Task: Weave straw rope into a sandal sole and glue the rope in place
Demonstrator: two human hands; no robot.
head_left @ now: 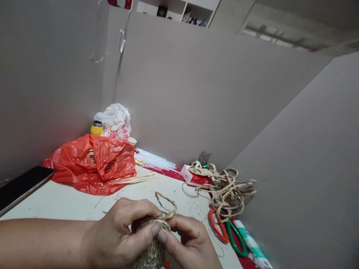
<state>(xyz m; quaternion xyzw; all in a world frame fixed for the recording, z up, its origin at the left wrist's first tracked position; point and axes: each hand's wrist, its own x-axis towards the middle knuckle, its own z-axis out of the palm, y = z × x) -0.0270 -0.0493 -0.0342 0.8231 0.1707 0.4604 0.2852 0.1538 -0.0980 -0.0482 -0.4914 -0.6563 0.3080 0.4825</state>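
Observation:
At the front of the table, my left hand (126, 231) is closed around a woven straw piece (151, 252) whose lower part runs out of view. My right hand (189, 239) pinches a braided straw cord (166, 215) at the top rim of that piece. The thumbs of both hands nearly meet on the rim. A loop of the cord stands up above my fingers. What lies inside the woven piece is hidden.
A red plastic bag (84, 164) with straw strips (134, 179) lies at left, near a black phone (24, 186). Scissors with orange and green handles (236, 239), a heap of braided cord (230, 190) and a white-green roll (251, 243) are at right. Grey walls (179, 86) enclose the table.

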